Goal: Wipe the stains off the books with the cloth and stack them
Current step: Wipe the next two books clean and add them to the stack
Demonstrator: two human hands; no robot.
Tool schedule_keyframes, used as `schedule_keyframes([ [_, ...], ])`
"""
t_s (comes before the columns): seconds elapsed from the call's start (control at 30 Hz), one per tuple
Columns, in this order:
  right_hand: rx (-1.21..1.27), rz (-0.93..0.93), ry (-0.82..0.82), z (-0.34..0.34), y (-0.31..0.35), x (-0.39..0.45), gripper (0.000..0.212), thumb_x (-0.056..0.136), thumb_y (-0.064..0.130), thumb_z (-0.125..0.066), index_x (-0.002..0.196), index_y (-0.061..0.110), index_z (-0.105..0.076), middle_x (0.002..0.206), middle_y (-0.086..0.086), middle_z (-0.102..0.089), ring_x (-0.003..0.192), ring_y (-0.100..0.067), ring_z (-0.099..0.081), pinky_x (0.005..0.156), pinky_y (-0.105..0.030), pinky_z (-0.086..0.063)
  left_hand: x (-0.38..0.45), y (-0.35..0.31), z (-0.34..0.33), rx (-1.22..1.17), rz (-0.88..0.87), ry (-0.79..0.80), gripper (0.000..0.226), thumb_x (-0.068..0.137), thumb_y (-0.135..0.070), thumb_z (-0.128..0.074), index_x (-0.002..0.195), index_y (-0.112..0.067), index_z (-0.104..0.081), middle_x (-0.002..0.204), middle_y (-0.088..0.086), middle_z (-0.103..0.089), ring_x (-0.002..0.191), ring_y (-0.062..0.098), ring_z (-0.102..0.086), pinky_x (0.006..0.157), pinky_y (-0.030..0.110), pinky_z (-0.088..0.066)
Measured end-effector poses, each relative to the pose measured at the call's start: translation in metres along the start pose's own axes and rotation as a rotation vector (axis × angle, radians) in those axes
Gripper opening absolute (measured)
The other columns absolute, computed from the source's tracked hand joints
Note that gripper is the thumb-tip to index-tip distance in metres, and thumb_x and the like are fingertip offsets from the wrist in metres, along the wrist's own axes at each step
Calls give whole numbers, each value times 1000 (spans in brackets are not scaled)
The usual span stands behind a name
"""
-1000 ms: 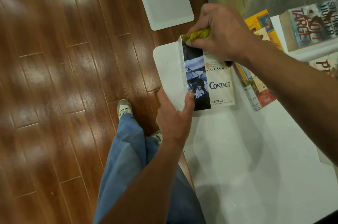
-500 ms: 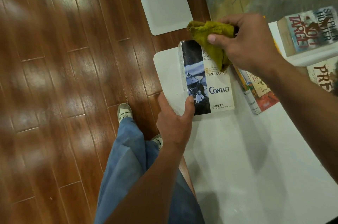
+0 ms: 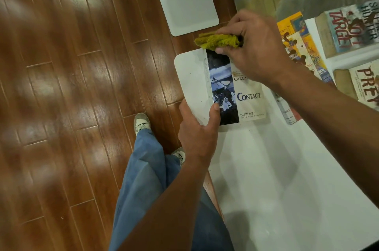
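Left hand (image 3: 198,127) thumb-down on the book (image 3: 246,94), right hand (image 3: 254,49) fingers (image 3: 222,50) bunched round the cloth (image 3: 215,40).

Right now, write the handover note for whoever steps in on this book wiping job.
Left hand: grips the near left corner of the Contact book, thumb on the cover, holding it flat at the white table corner.
Right hand: holds the yellow cloth bunched at the book's far edge.
Other books: a colourful one lies just right of it, partly under the right arm; Soft Target and Prey lie further right.
Done: wiping of Contact is under way; I cannot tell whether stains remain.
Left: finish this book, wipe the others, then stack them all. No stack is started.
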State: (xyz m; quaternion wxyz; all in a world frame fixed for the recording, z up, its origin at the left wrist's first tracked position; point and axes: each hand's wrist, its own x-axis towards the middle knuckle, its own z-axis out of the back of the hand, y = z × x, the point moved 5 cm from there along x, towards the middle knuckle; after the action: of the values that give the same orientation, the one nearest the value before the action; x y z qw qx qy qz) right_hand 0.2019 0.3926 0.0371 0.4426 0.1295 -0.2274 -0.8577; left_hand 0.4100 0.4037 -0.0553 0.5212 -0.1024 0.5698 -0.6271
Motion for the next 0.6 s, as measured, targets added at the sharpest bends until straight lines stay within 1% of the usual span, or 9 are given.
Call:
schedule_keyframes([
  [0.07, 2, -9, 5, 1, -1, -1, 35, 79, 24, -81, 113, 17, -76, 99, -4, -66, 91, -23, -61, 79, -41, -51, 0, 0, -1, -1, -7, 0, 55, 92, -47, -65, 134, -17, -45, 118, -7, -66, 89, -8, -60, 69, -1, -42],
  [0.13, 11, -18, 6, 0, -1, -6, 35, 79, 22, -82, 113, 18, -76, 99, -3, -66, 90, -22, -61, 77, -41, -52, -1, -1, -1, -5, -11, -5, 56, 92, -48, -65, 133, -16, -45, 118, -6, -67, 88, -7, -60, 69, -2, -42],
  [0.2, 19, -12, 3, -2, 1, -13, 34, 78, 20, -83, 112, 17, -76, 98, -3, -67, 89, -22, -61, 75, -40, -53, 0, -2, 0, -21, -16, -13, 63, 88, -60, -63, 132, -18, -46, 116, -10, -66, 88, -9, -61, 69, -1, -43],
  [0.27, 23, -5, -4, -3, 1, -19, 33, 78, 19, -84, 110, 15, -77, 97, -3, -67, 88, -23, -61, 73, -40, -54, 0, -2, -1, -32, -22, -16, 70, 81, -70, -53, 131, -22, -45, 112, -16, -65, 90, -12, -61, 70, 1, -44],
  [0.33, 26, -23, -2, -3, 2, -26, 33, 78, 19, -84, 109, 14, -77, 98, -3, -68, 88, -23, -61, 74, -40, -54, 0, -1, -2, -38, -29, -13, 72, 80, -73, -49, 131, -23, -45, 111, -18, -64, 92, -11, -61, 71, 3, -45],
  [0.4, 29, -32, 3, -4, 3, -33, 33, 77, 18, -84, 109, 14, -77, 97, -3, -68, 87, -21, -61, 73, -38, -54, 0, 0, -3, -41, -41, -4, 72, 80, -73, -48, 132, -23, -44, 113, -16, -65, 93, -6, -63, 72, 4, -46],
  [0.47, 37, -34, 6, -3, 4, -40, 32, 76, 17, -85, 107, 14, -78, 95, -3, -68, 85, -20, -60, 71, -35, -54, 1, 0, -3, -15, -55, -5, 72, 83, -73, -43, 134, -22, -42, 113, -12, -66, 90, 0, -64, 70, 5, -45],
  [0.53, 46, -51, 9, -2, 5, -46, 32, 75, 16, -85, 107, 14, -78, 94, -2, -67, 84, -19, -59, 71, -35, -53, 0, 0, -3, 5, -77, -15, 68, 90, -69, -30, 133, -18, -42, 100, -8, -66, 77, -1, -62, 62, 4, -41],
  [0.6, 53, -79, 19, -2, 5, -51, 33, 76, 15, -85, 108, 13, -77, 96, -2, -67, 86, -20, -59, 72, -35, -54, -2, 1, -3, -27, -87, -49, 61, 99, -58, -19, 129, -12, -45, 75, -12, -57, 61, 0, -55, 55, 8, -39],
])
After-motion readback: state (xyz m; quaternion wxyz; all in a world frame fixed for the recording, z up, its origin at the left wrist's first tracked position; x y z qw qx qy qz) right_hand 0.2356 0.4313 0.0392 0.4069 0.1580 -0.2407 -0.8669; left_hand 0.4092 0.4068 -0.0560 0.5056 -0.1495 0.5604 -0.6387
